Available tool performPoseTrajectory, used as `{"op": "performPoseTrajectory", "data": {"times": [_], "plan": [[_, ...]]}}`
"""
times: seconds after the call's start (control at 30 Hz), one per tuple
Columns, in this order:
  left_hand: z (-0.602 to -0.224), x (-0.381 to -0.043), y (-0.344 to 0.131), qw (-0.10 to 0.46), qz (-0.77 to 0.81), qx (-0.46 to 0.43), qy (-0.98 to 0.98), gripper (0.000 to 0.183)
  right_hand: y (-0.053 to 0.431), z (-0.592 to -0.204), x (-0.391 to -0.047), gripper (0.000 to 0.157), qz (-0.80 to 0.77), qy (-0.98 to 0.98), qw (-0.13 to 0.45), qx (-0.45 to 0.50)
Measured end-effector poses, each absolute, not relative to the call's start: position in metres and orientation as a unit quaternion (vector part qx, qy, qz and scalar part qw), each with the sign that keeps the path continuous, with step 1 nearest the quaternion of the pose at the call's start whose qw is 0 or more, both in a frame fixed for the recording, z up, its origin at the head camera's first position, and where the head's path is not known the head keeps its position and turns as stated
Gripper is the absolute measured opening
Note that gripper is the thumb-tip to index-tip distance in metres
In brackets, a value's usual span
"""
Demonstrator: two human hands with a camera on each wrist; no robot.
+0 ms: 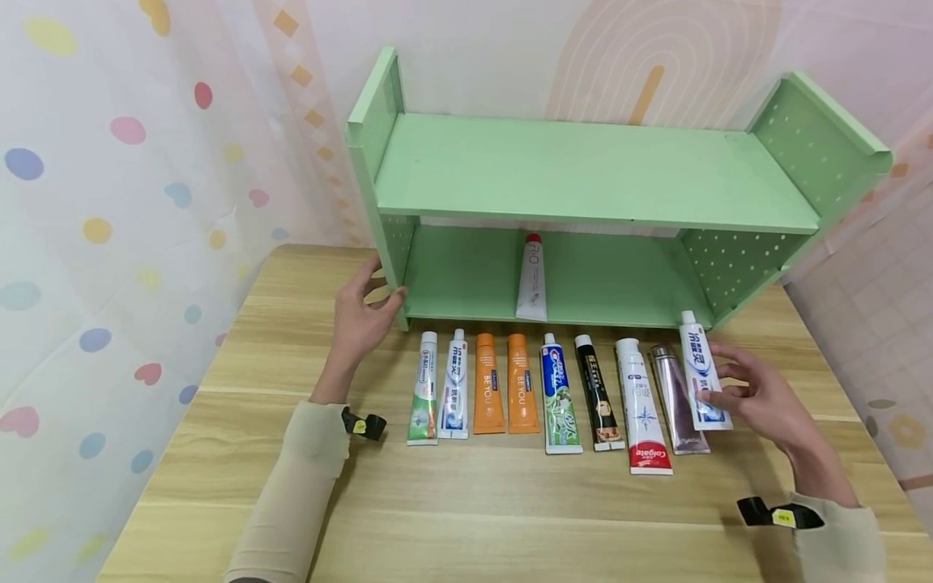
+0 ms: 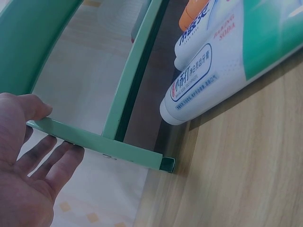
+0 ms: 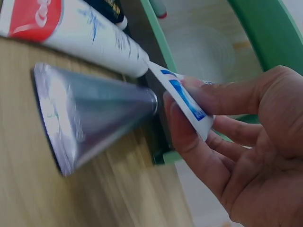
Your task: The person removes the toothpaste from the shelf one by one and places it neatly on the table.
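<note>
My left hand [image 1: 362, 320] grips the front edge of the left side panel of a green two-tier shelf [image 1: 583, 170]. In the left wrist view its thumb lies on one face of the panel [image 2: 102, 143] and the fingers on the other. At the row's right end, my right hand [image 1: 765, 405] pinches a white and blue toothpaste tube [image 1: 700, 364] near its flat bottom end, cap toward the shelf. That tube overlaps a silvery purple tube [image 1: 678, 397] lying on the table. A white tube with a red cap [image 1: 532, 275] rests on the lower shelf board.
Along the shelf's front lie a green and white tube [image 1: 423, 389], another white and blue tube [image 1: 455, 385], two orange tubes [image 1: 488, 385], a blue and green tube [image 1: 561, 397], a black tube [image 1: 599, 393] and a Colgate tube [image 1: 643, 405]. A patterned curtain [image 1: 182, 146] hangs behind the wooden table [image 1: 452, 518].
</note>
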State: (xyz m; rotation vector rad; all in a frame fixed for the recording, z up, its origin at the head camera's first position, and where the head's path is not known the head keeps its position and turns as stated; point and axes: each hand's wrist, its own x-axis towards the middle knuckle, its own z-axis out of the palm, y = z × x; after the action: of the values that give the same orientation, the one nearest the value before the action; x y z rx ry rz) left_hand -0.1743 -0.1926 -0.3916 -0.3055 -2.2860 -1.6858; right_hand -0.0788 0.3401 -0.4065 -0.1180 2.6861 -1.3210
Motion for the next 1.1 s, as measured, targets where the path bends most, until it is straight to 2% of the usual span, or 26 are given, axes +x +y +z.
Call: {"op": "performPoseTrajectory", "data": {"times": [0.37,0.57,0.77,1.0,1.1], "plan": [[-0.393,-0.177,-0.192,0.145,-0.586,-0.109,-0.790,0.062,0.358,-0.412,-0.067,0.077,-0.387,0.914,0.121,0.012],[-0.413,-0.189,-0.199,0.147,-0.585,-0.103,-0.791,0.064,0.360,-0.417,-0.067,0.076,-0.356,0.923,0.145,0.019],[-0.422,-0.194,-0.203,0.154,-0.584,-0.110,-0.789,0.064,0.361,-0.424,-0.067,0.075,-0.326,0.934,0.145,0.011],[-0.393,-0.176,-0.193,0.143,-0.580,-0.105,-0.795,0.061,0.364,-0.426,-0.066,0.071,-0.284,0.948,0.141,0.008],[-0.393,-0.175,-0.193,0.144,-0.581,-0.106,-0.794,0.060,0.365,-0.425,-0.065,0.068,-0.272,0.952,0.138,0.008]]}}
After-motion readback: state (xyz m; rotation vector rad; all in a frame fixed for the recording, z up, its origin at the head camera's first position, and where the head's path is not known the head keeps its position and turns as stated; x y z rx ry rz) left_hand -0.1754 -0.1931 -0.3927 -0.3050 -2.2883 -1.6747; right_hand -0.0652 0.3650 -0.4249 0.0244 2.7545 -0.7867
